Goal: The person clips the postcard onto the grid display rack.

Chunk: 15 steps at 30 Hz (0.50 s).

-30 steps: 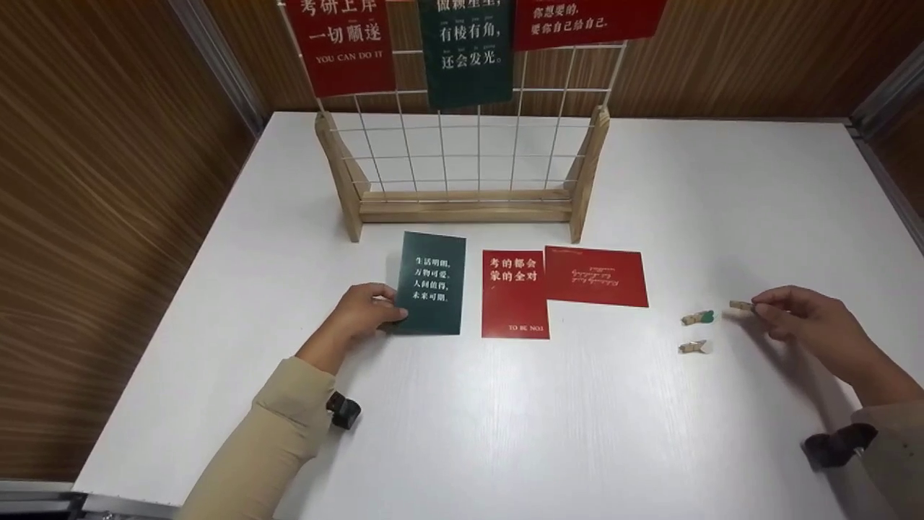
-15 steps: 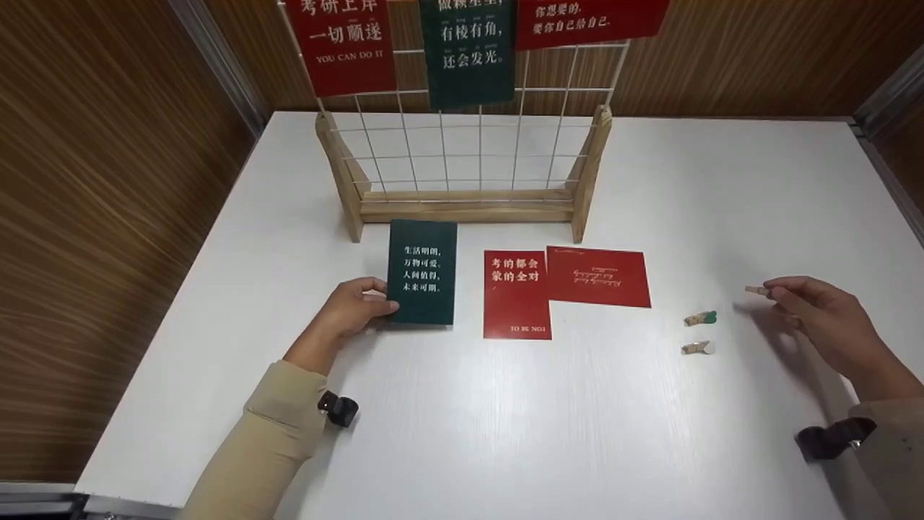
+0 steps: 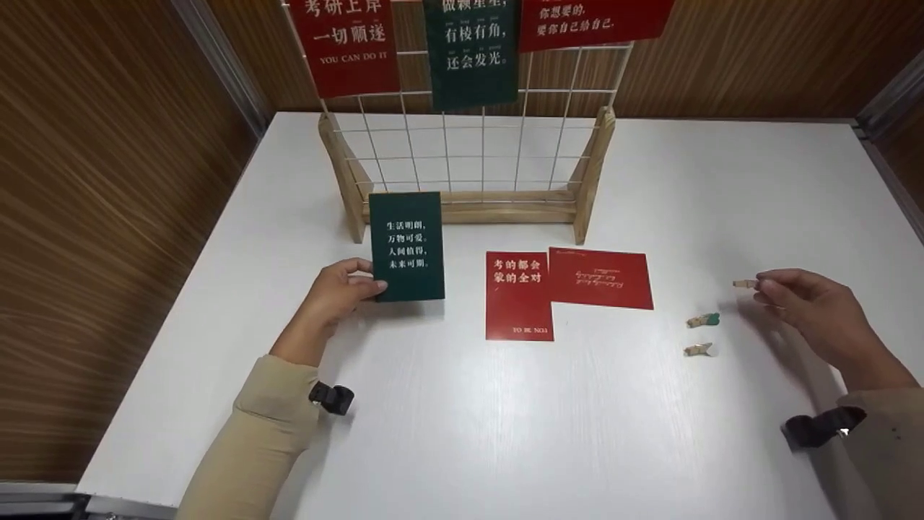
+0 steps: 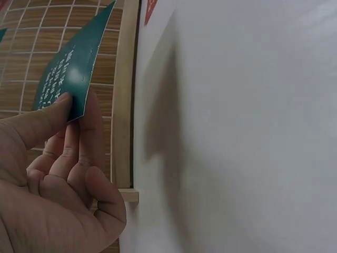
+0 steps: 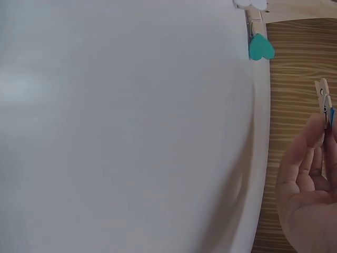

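In the head view my left hand [image 3: 338,297] pinches a green card [image 3: 408,247] with white Chinese writing by its lower left edge, thumb in front. The card is raised off the table, before the left part of the rack's wooden base. The left wrist view shows the same green card [image 4: 73,68] tilted between thumb and fingers. My right hand [image 3: 816,314] pinches a small wooden clothespin [image 3: 744,284] above the table at the right. A bit of blue shows on this clothespin [image 5: 325,99] in the right wrist view.
A white wire grid rack [image 3: 480,155] stands at the back, with two red cards and a green one hanging on it. Two red cards lie before it, one upright [image 3: 518,296], one sideways [image 3: 600,278]. Two clothespins, one with a green heart [image 3: 702,320], one whitish [image 3: 699,349], lie near my right hand.
My left hand has lifted the green card and carried it toward the rack and slightly left. My right hand keeps the clothespin, shifting a little away from me.
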Each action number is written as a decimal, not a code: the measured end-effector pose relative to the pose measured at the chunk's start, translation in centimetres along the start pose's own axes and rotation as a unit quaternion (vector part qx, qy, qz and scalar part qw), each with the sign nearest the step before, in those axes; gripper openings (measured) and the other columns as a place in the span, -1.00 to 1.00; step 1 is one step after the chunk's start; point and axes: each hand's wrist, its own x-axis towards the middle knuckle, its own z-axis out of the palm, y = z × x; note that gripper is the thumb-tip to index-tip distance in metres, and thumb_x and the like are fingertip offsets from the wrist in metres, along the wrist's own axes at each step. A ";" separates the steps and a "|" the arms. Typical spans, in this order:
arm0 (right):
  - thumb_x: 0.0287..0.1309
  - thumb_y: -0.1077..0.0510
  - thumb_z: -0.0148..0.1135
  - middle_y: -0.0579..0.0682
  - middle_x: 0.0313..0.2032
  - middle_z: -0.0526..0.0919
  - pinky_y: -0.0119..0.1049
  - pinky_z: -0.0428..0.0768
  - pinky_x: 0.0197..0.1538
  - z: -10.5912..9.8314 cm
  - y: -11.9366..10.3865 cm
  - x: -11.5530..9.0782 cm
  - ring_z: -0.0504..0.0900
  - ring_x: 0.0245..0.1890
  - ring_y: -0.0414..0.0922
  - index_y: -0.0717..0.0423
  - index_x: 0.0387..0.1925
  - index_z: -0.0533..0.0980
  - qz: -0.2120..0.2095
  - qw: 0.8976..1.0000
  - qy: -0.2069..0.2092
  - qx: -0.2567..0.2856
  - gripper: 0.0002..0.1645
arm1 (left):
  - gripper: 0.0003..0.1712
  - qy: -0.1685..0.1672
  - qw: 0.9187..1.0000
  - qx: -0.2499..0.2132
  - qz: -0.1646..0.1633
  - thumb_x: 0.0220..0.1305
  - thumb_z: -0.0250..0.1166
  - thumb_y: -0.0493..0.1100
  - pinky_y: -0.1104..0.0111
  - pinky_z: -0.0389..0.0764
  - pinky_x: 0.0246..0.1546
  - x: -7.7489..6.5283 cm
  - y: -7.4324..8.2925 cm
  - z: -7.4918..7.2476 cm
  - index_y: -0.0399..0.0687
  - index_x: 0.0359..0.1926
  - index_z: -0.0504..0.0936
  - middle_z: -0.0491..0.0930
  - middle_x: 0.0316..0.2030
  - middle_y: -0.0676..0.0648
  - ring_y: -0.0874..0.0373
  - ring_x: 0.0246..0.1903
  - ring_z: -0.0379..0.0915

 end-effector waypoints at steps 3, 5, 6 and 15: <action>0.25 -0.03 0.19 -0.36 -0.14 0.58 -0.55 0.52 -0.12 0.2 -0.5 0.3 0.56 -0.15 -0.45 0.18 0.12 0.45 -0.001 1.000 -0.006 0.009 -0.49 | -0.79 0.009 1.000 -0.002 0.007 0.24 0.27 -0.31 0.41 0.29 -0.45 0.2 0.6 -0.3 -0.21 -0.12 0.49 0.69 -0.33 -0.05 0.21 -0.40 0.50; 0.26 -0.01 0.19 -0.35 -0.12 0.57 -0.54 0.51 -0.11 0.4 -0.8 0.4 0.56 -0.14 -0.45 0.21 0.16 0.42 -0.007 1.000 -0.011 0.009 -0.46 | -0.78 0.014 1.000 -0.003 0.012 0.25 0.27 -0.30 0.39 0.30 -0.41 0.4 1.0 -0.6 -0.22 -0.10 0.48 0.69 -0.33 -0.03 0.22 -0.38 0.50; 0.26 -0.01 0.19 -0.36 -0.10 0.57 -0.54 0.51 -0.11 0.5 -1.1 0.5 0.56 -0.13 -0.45 0.22 0.19 0.40 -0.008 1.000 -0.015 0.007 -0.44 | -0.78 0.018 1.000 -0.003 0.014 0.26 0.27 -0.29 0.38 0.30 -0.40 0.5 1.1 -0.7 -0.22 -0.10 0.48 0.69 -0.33 -0.02 0.22 -0.37 0.51; 0.23 0.13 0.24 -0.22 -0.09 0.58 -0.52 0.51 -0.07 2.1 -3.4 1.5 0.58 -0.11 -0.36 0.25 0.15 0.44 -0.028 0.994 -0.031 0.103 -0.50 | -0.79 0.057 0.998 -0.016 0.030 0.27 0.26 -0.30 0.43 0.30 -0.36 1.7 2.6 -1.4 -0.22 -0.09 0.48 0.67 -0.33 0.01 0.23 -0.31 0.54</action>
